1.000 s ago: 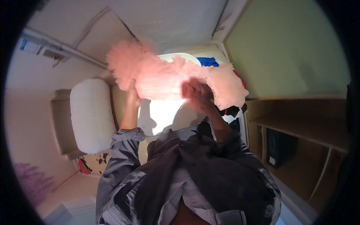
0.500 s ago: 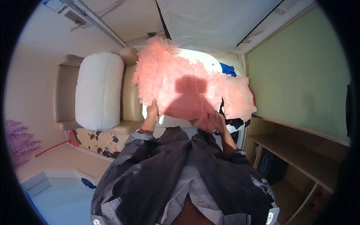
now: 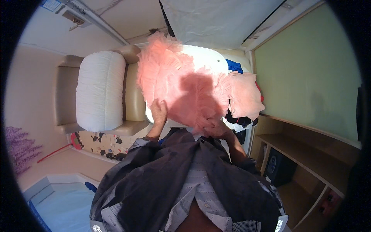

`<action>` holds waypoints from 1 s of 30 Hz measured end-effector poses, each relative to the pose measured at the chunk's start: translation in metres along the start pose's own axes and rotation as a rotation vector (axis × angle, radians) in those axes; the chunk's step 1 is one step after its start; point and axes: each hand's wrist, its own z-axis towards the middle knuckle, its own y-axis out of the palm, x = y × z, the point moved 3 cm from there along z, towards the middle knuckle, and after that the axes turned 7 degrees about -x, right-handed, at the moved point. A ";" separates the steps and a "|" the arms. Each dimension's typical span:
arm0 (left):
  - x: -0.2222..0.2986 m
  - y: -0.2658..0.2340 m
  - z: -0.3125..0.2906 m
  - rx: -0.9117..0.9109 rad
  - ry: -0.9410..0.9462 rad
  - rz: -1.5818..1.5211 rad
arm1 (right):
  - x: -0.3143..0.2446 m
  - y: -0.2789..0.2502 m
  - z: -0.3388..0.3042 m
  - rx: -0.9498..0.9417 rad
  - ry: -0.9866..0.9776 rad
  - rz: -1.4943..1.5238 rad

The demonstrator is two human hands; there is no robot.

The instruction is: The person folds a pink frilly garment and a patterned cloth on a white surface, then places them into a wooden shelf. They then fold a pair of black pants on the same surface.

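A pink ruffled tulle dress (image 3: 176, 87) is spread over a white table (image 3: 210, 56), its frilly end bunched at the far left. My left hand (image 3: 159, 112) rests on the dress's near left edge, fingers stretched out and slightly apart. At the near right edge, my right hand (image 3: 217, 128) is closed on a gathered bit of the tulle, its fingertips partly hidden. Right beside the dress lies a folded pale pink cloth (image 3: 245, 96) on top of black clothing (image 3: 240, 120). My shadow falls across the middle of the dress.
A beige armchair (image 3: 133, 91) with a rolled white quilt (image 3: 101, 91) stands at the left. Blue cloth (image 3: 234, 66) lies at the table's far right. On the right are a green panel (image 3: 305, 77) and wooden shelves (image 3: 309, 154) holding a black box (image 3: 279, 167).
My left hand has loosened from the dress's edge and now lies over it. My right hand has shifted left and nearer, drawing the tulle edge with it.
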 end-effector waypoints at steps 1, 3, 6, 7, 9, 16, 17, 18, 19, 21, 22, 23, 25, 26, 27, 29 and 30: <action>0.024 0.004 0.002 -0.152 -0.050 -0.143 | -0.018 0.002 -0.002 0.002 -0.013 -0.026; 0.063 0.010 0.013 -0.441 -0.142 -0.426 | -0.055 0.009 0.002 -0.034 -0.260 -0.239; 0.149 0.023 0.021 -0.685 -0.403 -0.396 | -0.055 0.017 -0.005 -0.147 -0.275 -0.579; 0.164 0.033 0.021 -0.690 -0.408 -0.288 | -0.052 0.022 -0.006 -0.237 -0.136 -0.551; 0.170 0.047 0.019 -0.762 -0.252 -0.103 | 0.006 0.040 -0.007 -0.178 -0.190 -0.292; 0.126 0.065 -0.008 -1.040 -0.260 -0.375 | -0.038 0.022 -0.030 -0.293 0.050 -0.442; 0.121 0.049 -0.011 -1.048 -0.245 -0.426 | -0.049 0.021 -0.025 -0.320 0.026 -0.509; 0.113 0.037 -0.016 -1.065 -0.228 -0.485 | -0.069 0.014 -0.020 -0.304 0.072 -0.475; 0.105 0.026 -0.021 -1.079 -0.212 -0.543 | -0.096 0.004 -0.013 -0.292 0.117 -0.440; 0.118 0.002 -0.035 -1.131 -0.088 -0.576 | -0.098 -0.018 0.001 -0.088 0.142 -0.462; 0.128 -0.012 -0.042 -1.156 -0.022 -0.595 | -0.091 -0.032 0.009 0.102 0.120 -0.513; 0.133 -0.020 -0.051 -1.187 0.004 -0.636 | -0.105 -0.039 0.025 0.204 0.043 -0.447; 0.150 -0.022 -0.072 -1.252 0.067 -0.730 | -0.117 -0.051 0.067 0.293 0.119 -0.285; 0.156 -0.022 -0.085 -1.340 0.074 -0.756 | -0.114 -0.049 0.088 0.280 0.264 -0.186; 0.161 -0.020 -0.097 -1.428 0.081 -0.782 | -0.108 -0.040 0.110 0.255 0.272 -0.033; 0.177 -0.014 -0.117 -1.523 0.211 -0.843 | -0.081 -0.017 0.148 0.139 0.213 0.152; 0.186 -0.012 -0.124 -1.520 0.322 -0.874 | -0.064 -0.003 0.164 0.034 0.146 0.196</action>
